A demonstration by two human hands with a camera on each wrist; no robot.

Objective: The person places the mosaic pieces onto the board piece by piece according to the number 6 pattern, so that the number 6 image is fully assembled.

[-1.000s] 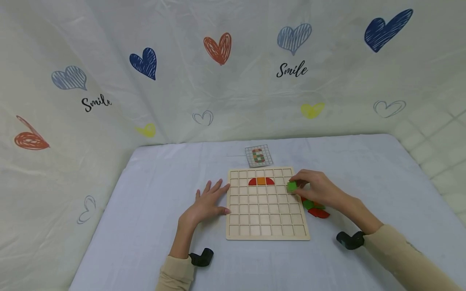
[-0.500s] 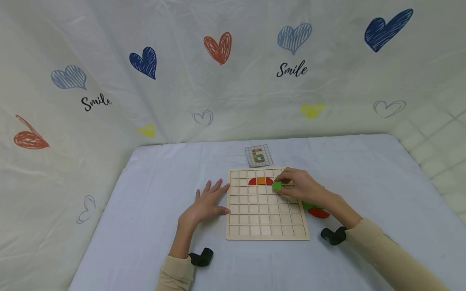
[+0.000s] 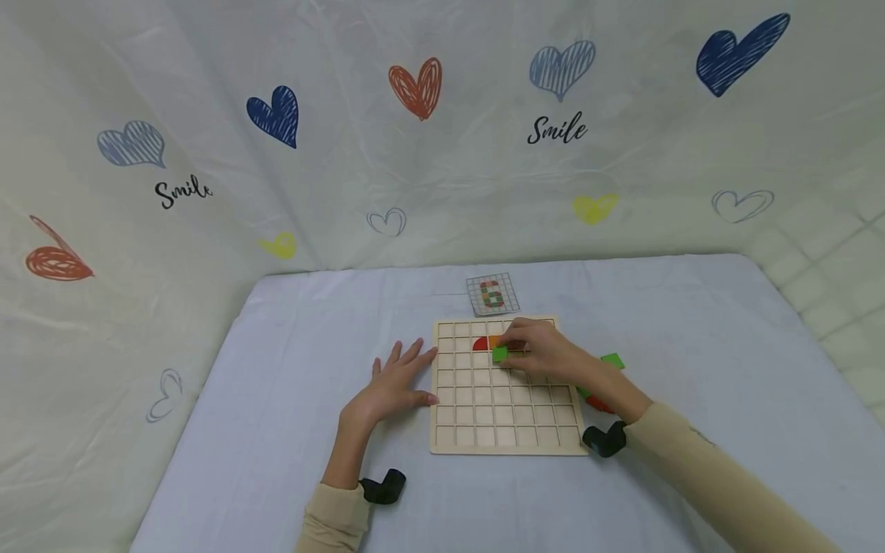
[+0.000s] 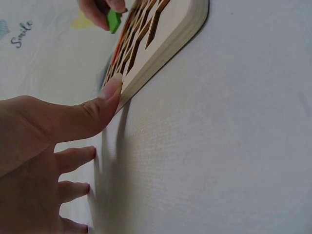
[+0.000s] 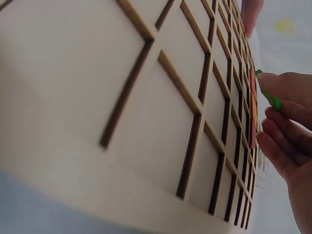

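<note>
A wooden grid board (image 3: 508, 447) lies on the white-covered table. In its second row from the back sit a red quarter-round tile (image 3: 480, 344) and an orange square tile (image 3: 494, 341); the other red tile beside them is mostly behind my right hand (image 3: 542, 349). That hand pinches a green square tile (image 3: 499, 354) between thumb and fingers, close over the board just in front of the orange tile. My left hand (image 3: 389, 389) lies with fingers spread, its thumb (image 4: 105, 105) and index fingertip touching the board's left edge.
Behind the board lies a printed pattern card (image 3: 492, 294) showing a coloured figure on a grid. A loose green tile (image 3: 612, 360) and red tiles (image 3: 600, 404) lie right of the board, partly under the right forearm. A cloth with printed hearts hangs behind the table.
My right hand has carried the green tile leftward across the board, from its right edge to near the orange tile. A green tile at the right has come into view. The left hand stays put.
</note>
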